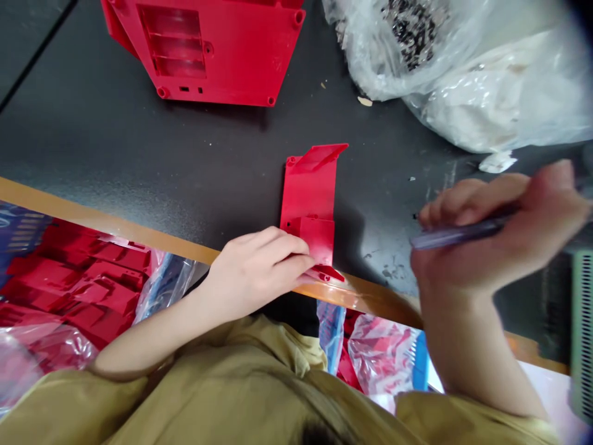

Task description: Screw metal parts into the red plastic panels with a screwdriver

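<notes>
A small red plastic part (309,198) lies on the dark table (139,161) near its wooden front edge. My left hand (259,266) rests on the part's near end, fingers closed over it and pinning it down. To the right, my right hand (491,235) hovers above the table, fingers wrapped round a slim pale purple pen-like tool (456,235) whose tip points left toward the part. The right hand is blurred by motion.
A large red plastic housing (208,49) lies at the back. A clear plastic bag (463,62) with white and dark bits fills the back right. Below the table edge, a bagged bin of several red parts (69,284) sits on the left. A green grille (582,334) is at the right.
</notes>
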Motion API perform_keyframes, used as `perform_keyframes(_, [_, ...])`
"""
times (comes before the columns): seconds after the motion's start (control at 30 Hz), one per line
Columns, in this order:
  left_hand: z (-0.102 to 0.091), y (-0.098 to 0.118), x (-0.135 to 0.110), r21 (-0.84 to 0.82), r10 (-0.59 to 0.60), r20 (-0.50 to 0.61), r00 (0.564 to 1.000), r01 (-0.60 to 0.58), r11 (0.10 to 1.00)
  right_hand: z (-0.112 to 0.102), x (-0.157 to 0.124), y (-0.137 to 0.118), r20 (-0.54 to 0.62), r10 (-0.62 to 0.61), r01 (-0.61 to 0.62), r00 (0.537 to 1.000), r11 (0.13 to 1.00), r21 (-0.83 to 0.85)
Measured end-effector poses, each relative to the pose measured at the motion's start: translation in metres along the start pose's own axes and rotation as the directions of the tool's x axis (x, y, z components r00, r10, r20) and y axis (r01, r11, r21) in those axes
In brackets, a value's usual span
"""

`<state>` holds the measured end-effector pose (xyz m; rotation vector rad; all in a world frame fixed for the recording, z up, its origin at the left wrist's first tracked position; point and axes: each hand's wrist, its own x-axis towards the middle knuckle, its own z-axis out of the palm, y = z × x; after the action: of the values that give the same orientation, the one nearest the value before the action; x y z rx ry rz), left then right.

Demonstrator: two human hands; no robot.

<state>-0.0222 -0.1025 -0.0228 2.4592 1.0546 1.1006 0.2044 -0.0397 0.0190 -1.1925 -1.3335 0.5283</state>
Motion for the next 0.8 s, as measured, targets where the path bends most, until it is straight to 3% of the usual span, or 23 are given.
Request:
perform_keyframes(0.03, [0.000, 0.000, 0.002, 0.007, -0.010, 0.021, 1.000, 0.010, 1.000, -0.010, 0.006, 0.006, -0.040, 0.058, -0.062, 0.997, 0.994, -0.087])
perform_keyframes(0.1, [-0.001, 0.002, 0.006, -0.025, -0.049, 0.040, 0.998, 0.050, 0.998, -0.032, 0.012, 0.020, -0.030, 0.073, -0.079, 0.997, 0.901, -0.427])
perform_keyframes(0.13, [-0.003, 0.002, 0.008, -0.076, -0.083, 0.036, 0.996, 0.085, 0.993, -0.042, 0.012, 0.027, 0.004, 0.089, -0.069, 0.996, 0.806, -0.588])
perform_keyframes(0.17, [-0.005, 0.002, 0.010, -0.153, -0.135, 0.022, 0.991, 0.137, 0.979, -0.052, 0.011, 0.034, 0.059, 0.127, -0.036, 0.990, 0.643, -0.765])
perform_keyframes(0.23, [-0.009, 0.003, 0.015, -0.381, -0.309, -0.041, 0.950, 0.271, 0.884, -0.066, 0.007, 0.043, 0.117, 0.188, 0.012, 0.975, 0.485, -0.875])
perform_keyframes(0.27, [-0.011, 0.002, 0.018, -0.521, -0.420, -0.080, 0.904, 0.321, 0.790, -0.069, 0.004, 0.045, 0.140, 0.182, 0.042, 0.973, 0.462, -0.886])
perform_keyframes(0.37, [-0.017, 0.002, 0.027, -0.890, -0.728, -0.080, 0.681, 0.281, 0.361, -0.067, -0.007, 0.038, 0.264, 0.032, 0.200, 0.964, 0.567, -0.799])
perform_keyframes(0.43, [-0.019, 0.003, 0.031, -0.976, -0.823, 0.017, 0.568, 0.188, 0.110, -0.058, -0.018, 0.027, 0.433, -0.070, 0.361, 0.899, 0.680, -0.639])
perform_keyframes(0.5, [-0.021, 0.008, 0.030, -0.980, -0.863, 0.126, 0.489, 0.196, -0.032, -0.044, -0.030, 0.017, 0.636, -0.114, 0.453, 0.763, 0.796, -0.401])
perform_keyframes(0.57, [-0.024, 0.015, 0.023, -0.958, -0.892, 0.202, 0.403, 0.271, -0.095, -0.029, -0.042, 0.011, 0.762, -0.138, 0.473, 0.633, 0.848, -0.240])
perform_keyframes(0.63, [-0.028, 0.022, 0.011, -0.924, -0.904, 0.273, 0.328, 0.352, -0.151, -0.017, -0.050, 0.008, 0.784, -0.159, 0.511, 0.600, 0.830, -0.223])
perform_keyframes(0.7, [-0.036, 0.027, -0.003, -0.871, -0.866, 0.376, 0.331, 0.444, -0.209, -0.011, -0.055, 0.007, 0.770, -0.173, 0.520, 0.614, 0.823, -0.230])
perform_keyframes(0.77, [-0.047, 0.030, -0.017, -0.791, -0.745, 0.516, 0.424, 0.569, -0.224, -0.011, -0.056, 0.007, 0.741, -0.147, 0.426, 0.656, 0.881, -0.203])
perform_keyframes(0.8, [-0.053, 0.032, -0.023, -0.747, -0.658, 0.578, 0.482, 0.637, -0.190, -0.013, -0.057, 0.007, 0.716, -0.111, 0.345, 0.689, 0.919, -0.189])
